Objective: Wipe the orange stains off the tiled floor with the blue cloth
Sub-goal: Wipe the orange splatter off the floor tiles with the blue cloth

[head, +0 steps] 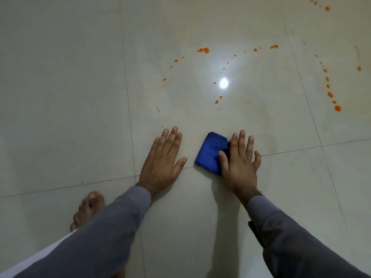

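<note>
A folded blue cloth [210,152] lies on the pale tiled floor [70,97] near the middle of the view. My right hand [240,161] lies flat with straight fingers on the cloth's right part, thumb across it. My left hand [162,159] rests flat on the bare tile just left of the cloth, fingers spread. Orange stains dot the floor beyond both hands: a larger blob [205,50] far ahead, small drops [216,101] closer in, and a line of drops [337,107] at the right.
A bare foot [90,205] stands on the tile at the lower left, beside my left sleeve. A bright lamp reflection [223,83] glares on the floor among the drops. Tile joints cross under both hands.
</note>
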